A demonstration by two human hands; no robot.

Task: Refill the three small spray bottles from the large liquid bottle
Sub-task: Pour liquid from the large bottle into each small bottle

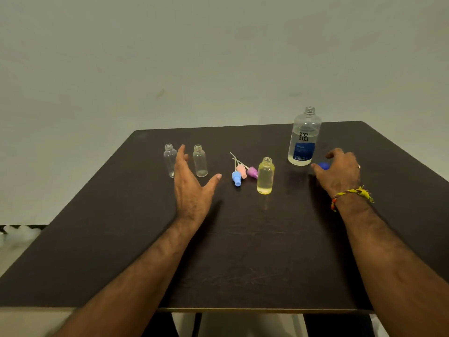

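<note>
A dark brown table (243,263) stands against a plain pale wall (194,57). At its far right the large liquid bottle (303,139) stands upright with its neck uncapped; it is clear, carries a label with a blue lower band, and holds liquid only in its lower part.

Three small spray bottles stand upright and open-necked across the middle of the table. The leftmost bottle (169,158) and the middle bottle (200,161) are clear and look empty. The third bottle (265,176), right of centre and nearer than the other two, is filled almost to the shoulder with pale yellow liquid. Between the middle and third bottles lie three spray heads with thin dip tubes pointing away to the far left: a blue spray head (236,178), a pink spray head (241,171) and a purple spray head (252,172), bunched close together.

The left hand (192,183) is spread wide, fingers straight and thumb splayed to the right, holding nothing; it lies between the two empty bottles and partly hides the leftmost one. The right hand (339,172), with a yellow thread band (352,193) at the wrist, is just right of the large bottle's base, its fingers curled around a small blue cap (323,165).
</note>
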